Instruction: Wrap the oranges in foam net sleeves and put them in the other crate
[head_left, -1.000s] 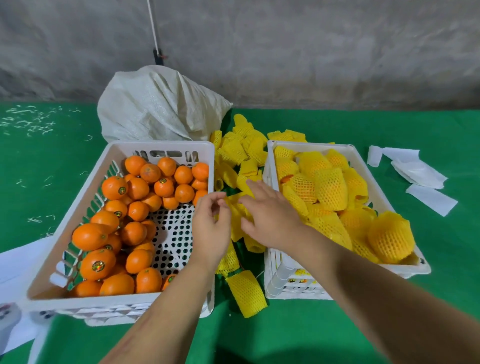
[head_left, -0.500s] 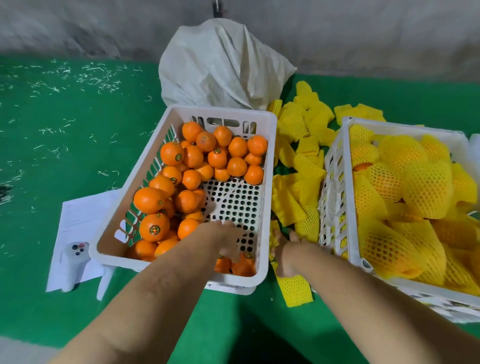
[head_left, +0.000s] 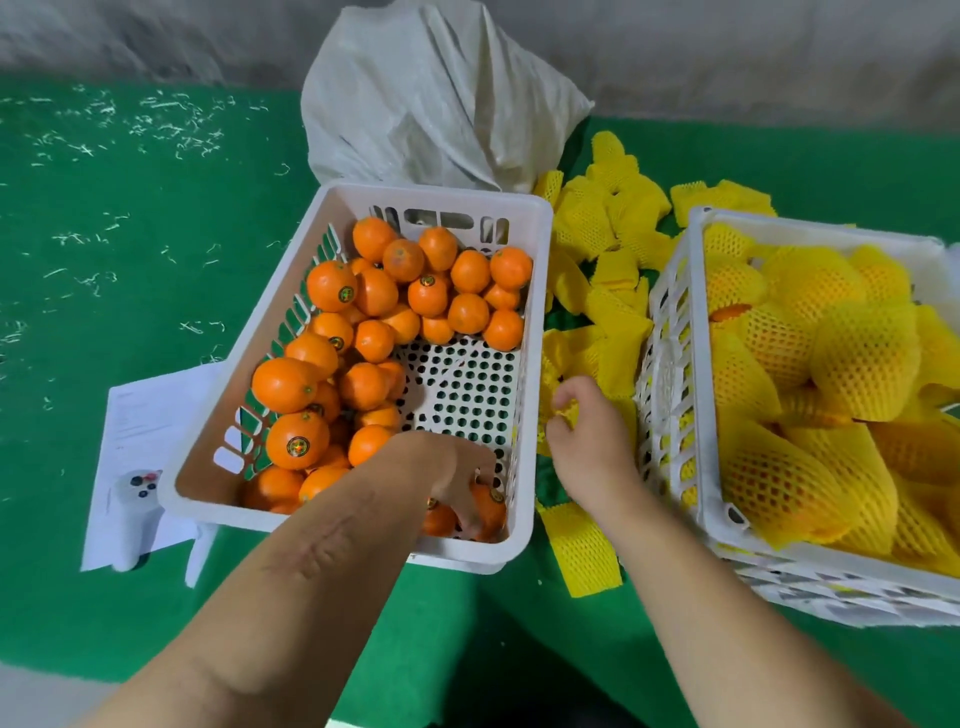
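A white crate (head_left: 537, 291) on the left holds several bare oranges (head_left: 374, 306). My left hand (head_left: 447, 473) reaches into its near right corner, fingers curled around an orange (head_left: 488, 512) there. A second white crate (head_left: 670, 364) on the right is filled with oranges wrapped in yellow foam net sleeves (head_left: 862, 353). Loose yellow sleeves (head_left: 608, 291) lie heaped between the two crates. My right hand (head_left: 587, 436) is over that heap and pinches a sleeve (head_left: 569, 413) between thumb and fingers.
A grey-white sack (head_left: 441, 98) stands behind the left crate against the wall. White paper with a small white controller (head_left: 137, 493) lies left of that crate. One sleeve (head_left: 584, 551) lies flat near the front. Green cloth (head_left: 104, 260) covers the surface.
The view has swung left and down. My left hand went from the sleeve heap into the left crate's near corner onto an orange. My right hand dropped to the sleeves between the crates.
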